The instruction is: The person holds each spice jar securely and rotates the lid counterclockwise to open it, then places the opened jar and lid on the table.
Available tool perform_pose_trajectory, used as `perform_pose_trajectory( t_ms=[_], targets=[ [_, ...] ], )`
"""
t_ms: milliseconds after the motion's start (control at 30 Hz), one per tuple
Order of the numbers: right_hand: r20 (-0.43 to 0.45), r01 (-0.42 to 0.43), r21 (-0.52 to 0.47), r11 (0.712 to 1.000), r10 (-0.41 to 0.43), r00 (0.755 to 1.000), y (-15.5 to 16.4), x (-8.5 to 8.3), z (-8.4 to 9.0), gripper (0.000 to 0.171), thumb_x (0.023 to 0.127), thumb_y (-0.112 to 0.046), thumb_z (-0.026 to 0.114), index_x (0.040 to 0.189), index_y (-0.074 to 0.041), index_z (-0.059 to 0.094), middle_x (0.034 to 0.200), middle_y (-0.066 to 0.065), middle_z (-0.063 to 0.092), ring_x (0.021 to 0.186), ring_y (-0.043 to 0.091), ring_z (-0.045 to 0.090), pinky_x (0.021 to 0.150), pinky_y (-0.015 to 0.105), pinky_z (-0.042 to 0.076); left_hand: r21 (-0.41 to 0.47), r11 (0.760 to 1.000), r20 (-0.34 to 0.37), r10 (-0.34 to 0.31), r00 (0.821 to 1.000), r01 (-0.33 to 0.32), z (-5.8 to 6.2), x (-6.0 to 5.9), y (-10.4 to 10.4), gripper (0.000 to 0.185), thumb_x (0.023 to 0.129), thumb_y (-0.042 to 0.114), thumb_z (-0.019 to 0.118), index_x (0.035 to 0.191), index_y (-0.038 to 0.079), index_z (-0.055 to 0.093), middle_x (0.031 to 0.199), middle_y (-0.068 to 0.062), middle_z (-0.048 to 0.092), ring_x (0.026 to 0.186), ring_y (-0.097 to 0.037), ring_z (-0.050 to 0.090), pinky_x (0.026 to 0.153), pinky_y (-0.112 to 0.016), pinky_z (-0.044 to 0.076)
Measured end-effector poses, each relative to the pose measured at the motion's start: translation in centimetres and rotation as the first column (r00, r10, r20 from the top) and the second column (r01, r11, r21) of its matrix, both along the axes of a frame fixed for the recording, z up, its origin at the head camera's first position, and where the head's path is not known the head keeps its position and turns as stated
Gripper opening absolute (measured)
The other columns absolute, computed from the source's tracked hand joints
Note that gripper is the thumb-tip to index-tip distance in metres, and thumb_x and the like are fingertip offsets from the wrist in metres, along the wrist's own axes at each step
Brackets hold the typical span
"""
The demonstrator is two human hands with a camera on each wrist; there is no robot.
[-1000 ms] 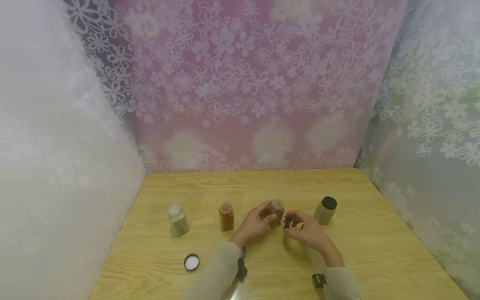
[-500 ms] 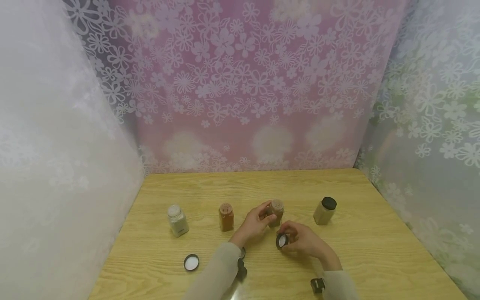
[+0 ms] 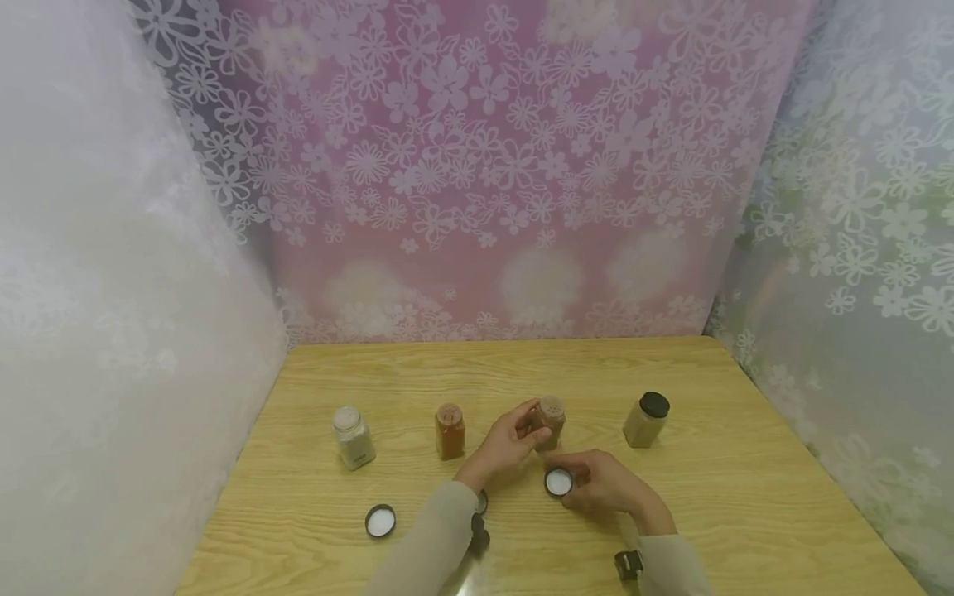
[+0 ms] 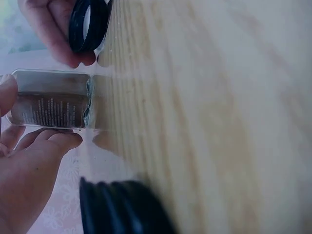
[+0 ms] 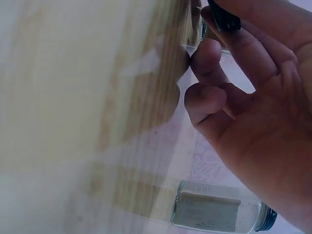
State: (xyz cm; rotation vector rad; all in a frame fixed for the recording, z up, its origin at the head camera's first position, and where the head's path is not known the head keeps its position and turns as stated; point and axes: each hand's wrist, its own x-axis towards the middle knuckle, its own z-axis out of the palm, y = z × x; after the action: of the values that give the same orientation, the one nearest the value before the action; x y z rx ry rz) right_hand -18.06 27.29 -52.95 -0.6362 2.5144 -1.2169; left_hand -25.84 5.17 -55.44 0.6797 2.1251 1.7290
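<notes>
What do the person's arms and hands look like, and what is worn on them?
Both hands are bare, with no gloves or rings visible. The left hand and the right hand come out of long, loose sleeves of a pale beige-grey cloth. A small black device, seemingly a wrist camera, sits at each cuff: left wrist device, right wrist device. No markings show on the sleeves.

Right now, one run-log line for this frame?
left hand: holds uncapped jar | right hand: holds cap at table
</notes>
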Motion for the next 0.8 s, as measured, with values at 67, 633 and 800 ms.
perform_pose_trajectory(
  t_ms=[67, 633, 800],
  targets=[
    [-0.006, -0.001, 0.014, 1.0, 0.001, 1.0, 0.0, 0.1, 0.0, 0.057, 0.087, -0.008, 0.085, 0.139, 0.0, 0.066, 0.144, 0.024, 0.064, 0.132, 0.052, 0.06, 0.107, 0.072, 0.047, -0.011, 1.0, -0.008, -0.011, 1.0, 0.011, 0.1, 0.0, -0.1, 0.065, 0.106, 0.033, 0.065, 0.164, 0.022, 0.038, 0.165, -0.017, 0.044, 0.153, -0.037, 0.043, 0.123, -0.052, 0.04],
    [-0.032, 0.07, 0.056, 0.996, -0.068, 0.997, 2.3, 0.0, 2.5, 0.062, 0.094, -0.019, 0.081, 0.149, -0.004, 0.058, 0.108, 0.019, 0.076, 0.077, 0.009, 0.064, 0.071, 0.026, 0.056, -0.103, 0.992, -0.308, 0.036, 0.951, -0.071, 6.8, 0.8, 1.5, 0.073, 0.104, 0.052, 0.063, 0.165, 0.045, 0.025, 0.162, -0.007, 0.051, 0.056, -0.019, 0.058, 0.105, -0.055, 0.056],
    [-0.151, 0.334, -0.096, 0.938, -0.345, 0.926, 4.9, 1.1, 5.6, 0.041, 0.107, -0.028, 0.065, 0.141, -0.005, 0.065, 0.127, 0.013, 0.074, 0.092, 0.015, 0.071, 0.076, 0.035, 0.061, -0.092, 0.996, -0.408, -0.043, 0.912, 0.006, 9.1, 2.5, 3.8, 0.071, 0.105, 0.052, 0.062, 0.165, 0.044, 0.025, 0.146, -0.003, 0.066, 0.086, -0.023, 0.076, 0.095, -0.053, 0.061]
  ],
)
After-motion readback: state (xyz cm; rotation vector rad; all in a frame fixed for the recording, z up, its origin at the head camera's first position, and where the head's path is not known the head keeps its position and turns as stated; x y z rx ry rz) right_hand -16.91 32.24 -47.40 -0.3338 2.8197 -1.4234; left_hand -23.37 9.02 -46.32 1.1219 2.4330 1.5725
